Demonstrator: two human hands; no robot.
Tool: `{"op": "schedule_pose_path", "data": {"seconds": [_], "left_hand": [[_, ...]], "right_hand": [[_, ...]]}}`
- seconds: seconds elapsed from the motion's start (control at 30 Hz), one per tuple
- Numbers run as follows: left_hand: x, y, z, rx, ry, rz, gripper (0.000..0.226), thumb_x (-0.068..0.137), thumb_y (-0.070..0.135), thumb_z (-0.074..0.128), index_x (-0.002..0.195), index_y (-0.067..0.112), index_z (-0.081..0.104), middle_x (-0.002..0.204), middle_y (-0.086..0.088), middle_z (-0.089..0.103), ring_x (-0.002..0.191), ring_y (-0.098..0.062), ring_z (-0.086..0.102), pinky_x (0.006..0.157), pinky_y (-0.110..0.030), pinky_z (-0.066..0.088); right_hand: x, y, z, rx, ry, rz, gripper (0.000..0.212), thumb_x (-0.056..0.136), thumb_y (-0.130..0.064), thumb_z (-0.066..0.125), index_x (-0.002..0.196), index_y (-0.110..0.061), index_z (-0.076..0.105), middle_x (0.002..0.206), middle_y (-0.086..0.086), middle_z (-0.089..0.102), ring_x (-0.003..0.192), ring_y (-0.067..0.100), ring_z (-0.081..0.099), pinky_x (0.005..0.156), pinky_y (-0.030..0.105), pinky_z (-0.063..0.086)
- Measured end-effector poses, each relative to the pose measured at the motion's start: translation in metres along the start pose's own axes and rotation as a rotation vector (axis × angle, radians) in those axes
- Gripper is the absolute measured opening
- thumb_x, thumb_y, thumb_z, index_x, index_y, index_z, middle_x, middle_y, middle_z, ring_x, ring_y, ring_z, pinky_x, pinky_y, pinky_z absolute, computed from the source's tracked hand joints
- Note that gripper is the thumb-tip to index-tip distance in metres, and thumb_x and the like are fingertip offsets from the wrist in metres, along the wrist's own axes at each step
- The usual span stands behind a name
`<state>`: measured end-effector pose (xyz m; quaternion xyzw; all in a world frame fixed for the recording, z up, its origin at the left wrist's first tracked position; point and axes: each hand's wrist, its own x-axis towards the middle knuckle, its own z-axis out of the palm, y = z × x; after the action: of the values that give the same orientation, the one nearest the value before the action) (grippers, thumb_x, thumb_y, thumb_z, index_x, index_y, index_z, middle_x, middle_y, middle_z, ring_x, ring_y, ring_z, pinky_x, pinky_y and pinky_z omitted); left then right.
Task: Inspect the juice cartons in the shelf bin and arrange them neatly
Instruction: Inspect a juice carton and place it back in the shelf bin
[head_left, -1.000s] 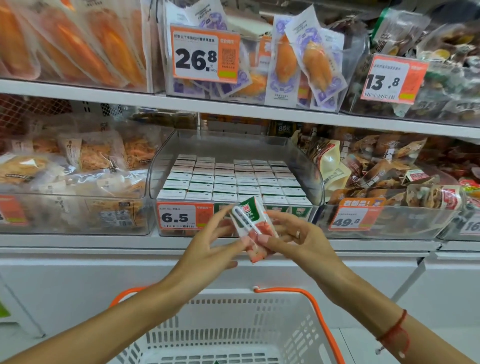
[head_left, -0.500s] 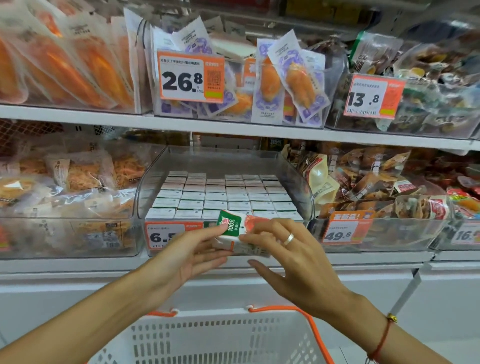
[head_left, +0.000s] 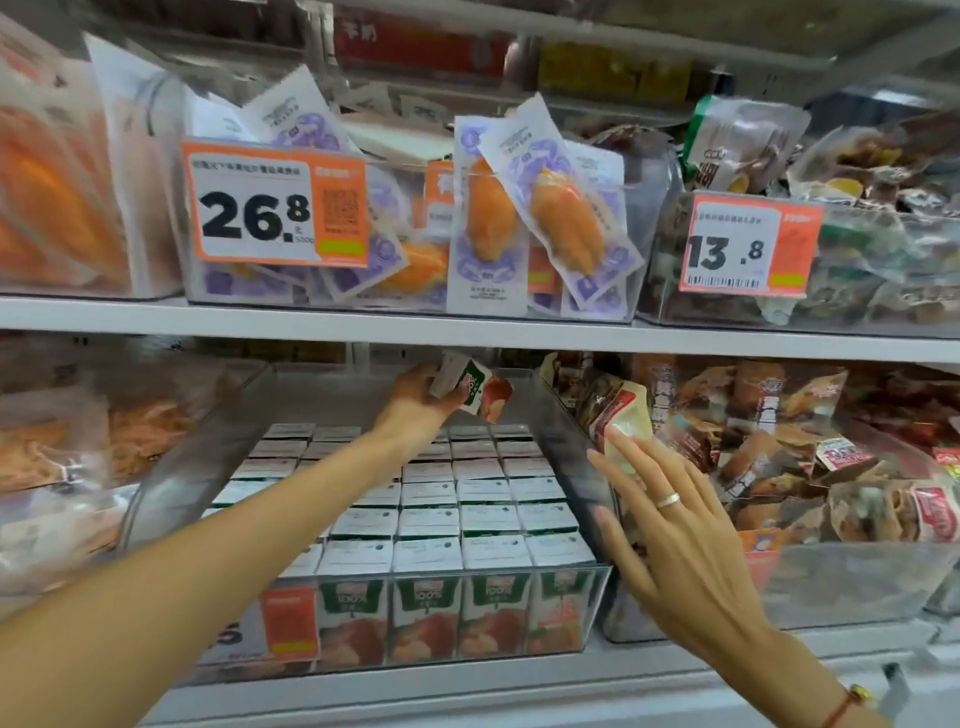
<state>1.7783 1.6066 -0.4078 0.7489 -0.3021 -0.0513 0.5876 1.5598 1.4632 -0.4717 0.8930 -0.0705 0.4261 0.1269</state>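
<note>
Clear bin, left hand outstretched gripping juice carton (tilted), right hand splayed, empty

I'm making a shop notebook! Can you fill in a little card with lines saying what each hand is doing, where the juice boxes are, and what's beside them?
left hand: holds one juice carton tilted above the back of the bin
right hand: open, fingers spread, by the bin's right wall
clear bin: rows of upright juice cartons
right neighbour: snack packets
</note>
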Motion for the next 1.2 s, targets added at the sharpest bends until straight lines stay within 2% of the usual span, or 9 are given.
{"op": "schedule_pose_path", "data": {"seconds": [0.07,0.13,0.2,0.37,0.53,0.7,0.8,0.93,1.2], "left_hand": [[0.019,-0.008,0.009,0.156,-0.012,0.059,0.051,0.093,0.020,0.065,0.141,0.011,0.048,0.134,-0.009,0.058,0.111,-0.020,0.058,0.081,-0.012,0.044],[0.033,-0.015,0.015,0.286,-0.031,0.102,0.054,0.092,0.023,0.066,0.143,0.017,0.047,0.137,-0.010,0.057,0.119,-0.025,0.057,0.096,-0.027,0.047],[0.044,-0.021,0.020,0.386,-0.079,0.166,0.056,0.092,0.024,0.065,0.144,0.020,0.045,0.138,-0.009,0.057,0.123,-0.027,0.056,0.102,-0.037,0.046],[0.060,-0.026,0.027,0.630,-0.266,0.295,0.055,0.094,0.028,0.060,0.145,0.018,0.043,0.143,-0.011,0.052,0.128,-0.028,0.051,0.103,-0.032,0.039],[0.067,-0.021,0.046,0.703,-0.299,0.299,0.050,0.095,0.027,0.058,0.141,0.010,0.048,0.146,-0.016,0.046,0.132,-0.031,0.045,0.107,-0.035,0.034],[0.074,-0.016,0.053,0.731,-0.308,0.268,0.046,0.094,0.026,0.062,0.137,0.014,0.053,0.141,-0.010,0.053,0.127,-0.025,0.051,0.104,-0.032,0.038],[0.074,-0.024,0.057,0.656,-0.235,0.260,0.040,0.091,0.023,0.067,0.130,0.019,0.059,0.136,-0.005,0.058,0.118,-0.021,0.058,0.100,-0.031,0.044],[0.071,-0.036,0.057,0.553,-0.217,0.209,0.041,0.092,0.026,0.065,0.132,0.021,0.058,0.138,-0.005,0.057,0.117,-0.022,0.059,0.103,-0.040,0.047],[0.087,-0.032,0.047,0.696,-0.348,0.276,0.043,0.090,0.023,0.066,0.132,0.021,0.057,0.139,-0.002,0.056,0.099,-0.006,0.056,0.092,-0.023,0.043]], "right_hand": [[0.000,0.003,0.007,-0.004,0.062,-0.022,0.046,0.097,-0.036,0.041,0.133,-0.015,0.059,0.148,0.005,0.046,0.135,0.023,0.042,0.108,0.040,0.035],[0.000,0.005,0.012,-0.012,0.113,-0.034,0.044,0.097,-0.034,0.041,0.131,-0.015,0.061,0.147,0.004,0.046,0.134,0.023,0.043,0.106,0.039,0.036],[-0.001,0.006,0.017,-0.013,0.160,-0.042,0.042,0.097,-0.032,0.041,0.128,-0.014,0.063,0.146,0.004,0.046,0.132,0.024,0.044,0.104,0.038,0.036],[-0.001,0.007,0.025,-0.019,0.203,-0.055,0.042,0.098,-0.031,0.039,0.126,-0.013,0.065,0.145,0.006,0.048,0.130,0.026,0.047,0.103,0.040,0.037],[-0.002,0.007,0.027,-0.029,0.230,-0.057,0.043,0.100,-0.031,0.036,0.127,-0.014,0.063,0.146,0.006,0.046,0.130,0.026,0.046,0.105,0.038,0.034],[-0.002,0.007,0.027,-0.027,0.241,-0.055,0.042,0.099,-0.031,0.037,0.128,-0.014,0.063,0.146,0.005,0.045,0.130,0.025,0.047,0.105,0.037,0.034],[-0.003,0.007,0.027,-0.033,0.247,-0.049,0.042,0.099,-0.031,0.037,0.127,-0.014,0.063,0.145,0.005,0.047,0.129,0.024,0.047,0.105,0.034,0.032],[-0.002,0.006,0.027,-0.033,0.236,-0.039,0.043,0.099,-0.030,0.036,0.126,-0.014,0.064,0.146,0.004,0.046,0.130,0.024,0.046,0.106,0.034,0.032],[-0.001,0.004,0.026,-0.028,0.237,-0.032,0.045,0.100,-0.031,0.033,0.124,-0.014,0.067,0.145,0.003,0.047,0.130,0.023,0.047,0.102,0.037,0.036]]}}
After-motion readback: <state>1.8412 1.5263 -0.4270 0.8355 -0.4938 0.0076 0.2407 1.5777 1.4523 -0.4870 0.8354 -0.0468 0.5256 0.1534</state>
